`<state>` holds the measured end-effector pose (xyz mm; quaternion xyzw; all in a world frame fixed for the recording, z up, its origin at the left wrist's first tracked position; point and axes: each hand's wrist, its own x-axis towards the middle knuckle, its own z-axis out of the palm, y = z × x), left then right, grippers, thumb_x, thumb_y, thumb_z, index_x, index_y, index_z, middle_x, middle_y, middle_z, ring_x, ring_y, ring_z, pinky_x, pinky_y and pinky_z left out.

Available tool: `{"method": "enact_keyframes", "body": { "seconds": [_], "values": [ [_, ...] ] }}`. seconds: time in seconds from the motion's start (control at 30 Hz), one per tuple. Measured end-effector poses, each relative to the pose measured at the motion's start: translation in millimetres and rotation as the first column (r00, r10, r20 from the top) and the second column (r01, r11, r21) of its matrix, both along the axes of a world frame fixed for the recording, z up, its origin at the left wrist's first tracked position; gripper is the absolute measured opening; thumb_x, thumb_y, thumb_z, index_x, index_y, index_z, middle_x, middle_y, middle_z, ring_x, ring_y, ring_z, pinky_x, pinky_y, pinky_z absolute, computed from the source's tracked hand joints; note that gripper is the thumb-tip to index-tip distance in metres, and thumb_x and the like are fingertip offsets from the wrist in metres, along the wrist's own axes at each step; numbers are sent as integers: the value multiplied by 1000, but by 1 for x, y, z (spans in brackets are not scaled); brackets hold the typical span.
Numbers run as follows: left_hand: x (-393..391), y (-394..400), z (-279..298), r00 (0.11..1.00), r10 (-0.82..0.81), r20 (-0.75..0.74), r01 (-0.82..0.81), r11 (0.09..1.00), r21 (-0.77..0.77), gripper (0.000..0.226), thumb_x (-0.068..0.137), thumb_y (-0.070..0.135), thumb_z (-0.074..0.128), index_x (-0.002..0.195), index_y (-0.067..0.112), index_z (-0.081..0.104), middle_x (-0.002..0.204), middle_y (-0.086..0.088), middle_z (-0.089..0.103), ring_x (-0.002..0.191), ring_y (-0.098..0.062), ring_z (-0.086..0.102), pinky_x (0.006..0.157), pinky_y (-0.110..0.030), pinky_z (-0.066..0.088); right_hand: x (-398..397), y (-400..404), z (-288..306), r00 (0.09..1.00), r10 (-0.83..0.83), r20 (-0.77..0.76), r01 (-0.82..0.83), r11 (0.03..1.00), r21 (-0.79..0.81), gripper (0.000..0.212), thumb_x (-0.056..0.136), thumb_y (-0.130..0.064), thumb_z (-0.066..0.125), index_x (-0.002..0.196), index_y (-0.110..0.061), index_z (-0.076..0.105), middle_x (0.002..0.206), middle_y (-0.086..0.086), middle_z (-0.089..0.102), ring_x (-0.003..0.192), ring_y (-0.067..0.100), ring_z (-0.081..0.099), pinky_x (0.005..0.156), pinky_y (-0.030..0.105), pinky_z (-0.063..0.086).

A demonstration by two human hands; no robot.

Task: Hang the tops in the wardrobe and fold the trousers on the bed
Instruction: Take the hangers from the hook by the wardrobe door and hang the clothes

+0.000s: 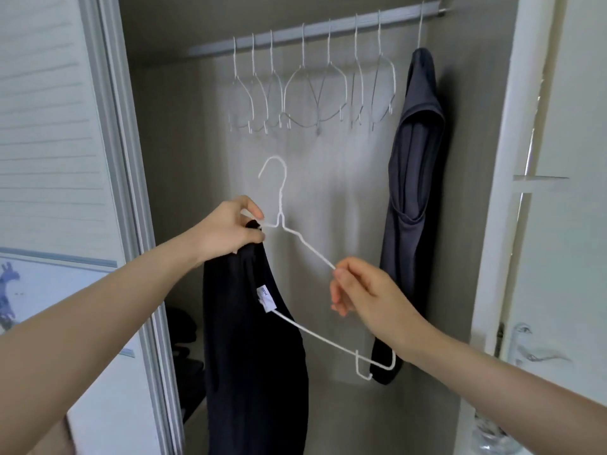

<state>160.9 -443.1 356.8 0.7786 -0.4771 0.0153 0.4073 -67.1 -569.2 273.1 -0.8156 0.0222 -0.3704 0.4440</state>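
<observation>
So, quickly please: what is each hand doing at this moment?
Left hand: grips the black top together with the white hanger.
Right hand: pinches the hanger's sloping arm.

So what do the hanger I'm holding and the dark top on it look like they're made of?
The hanger looks like thin wire with a matte white coating: slender, twisted at the neck. The dark top looks like soft matte knit fabric, draping limply; the exact fibre can't be told.
</observation>
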Motion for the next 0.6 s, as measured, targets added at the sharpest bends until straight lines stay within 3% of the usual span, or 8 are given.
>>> {"method": "enact_keyframes", "body": {
  "seconds": [0.07, 0.13, 0.2, 0.27, 0.4, 0.5, 0.53, 0.6],
  "values": [
    [4, 11, 7, 929, 177, 324, -202, 978, 47, 32, 82, 15, 70, 109, 15, 52, 86, -8, 65, 77, -27, 63, 69, -36, 54, -3, -3, 5, 992, -30, 120, 35, 998, -44, 28, 101, -12, 42, 74, -11, 50, 66, 10, 55, 56, 14, 48, 63, 27, 42],
    [6, 21, 15, 808, 308, 502, -324, 944, -57, 24, 86, 12, 64, 107, 4, 56, 88, -20, 65, 87, -41, 61, 76, -41, 51, -6, -7, 11, 983, -31, 179, 46, 996, -80, 28, 101, -10, 43, 74, -11, 50, 67, 11, 55, 56, 13, 44, 59, 24, 39],
    [6, 27, 22, 791, 314, 526, -309, 946, -100, 16, 91, 8, 54, 100, -4, 60, 88, -25, 64, 89, -44, 59, 73, -39, 46, -7, -8, 16, 988, -6, 157, 26, 991, -131, 27, 101, -10, 43, 74, -10, 49, 66, 8, 55, 56, 14, 44, 59, 23, 39],
    [3, 30, 27, 816, 268, 511, -286, 957, -46, 21, 96, 10, 45, 96, -6, 59, 81, -22, 62, 82, -43, 58, 67, -34, 39, -8, -10, 19, 992, -4, 123, 27, 982, -187, 27, 101, -11, 43, 75, -9, 48, 65, 8, 54, 55, 18, 44, 59, 24, 39],
    [-8, 39, 29, 880, 129, 458, -197, 975, 104, 34, 100, 15, 34, 78, -2, 53, 56, -12, 63, 52, -17, 65, 54, -23, 39, -7, -9, 11, 996, -28, 82, 46, 973, -228, 25, 101, -16, 42, 76, -22, 45, 61, 6, 54, 57, 26, 45, 59, 29, 40],
    [-23, 36, 24, 871, 37, 490, -127, 980, 151, 37, 100, 14, 34, 66, 4, 45, 42, -3, 60, 48, -7, 61, 56, -12, 40, 3, 3, -1, 999, -38, 24, 43, 968, -246, 23, 101, -20, 41, 79, -26, 44, 56, 5, 55, 53, 22, 46, 61, 37, 44],
    [-28, 35, 22, 860, 21, 511, -111, 983, 147, 37, 100, 14, 34, 66, 4, 44, 41, -2, 60, 50, -8, 61, 59, -13, 41, 6, 6, -3, 999, -40, 17, 43, 969, -245, 23, 101, -20, 41, 79, -26, 44, 54, 5, 55, 52, 21, 46, 62, 39, 44],
    [-32, 35, 17, 847, -5, 531, -82, 987, 140, 34, 101, 18, 35, 72, 3, 46, 47, -4, 62, 56, -14, 63, 72, -30, 50, 6, 8, -3, 997, -59, 50, 69, 971, -230, 24, 101, -20, 41, 77, -27, 44, 54, 4, 54, 51, 17, 45, 61, 35, 43]
  ]
}}
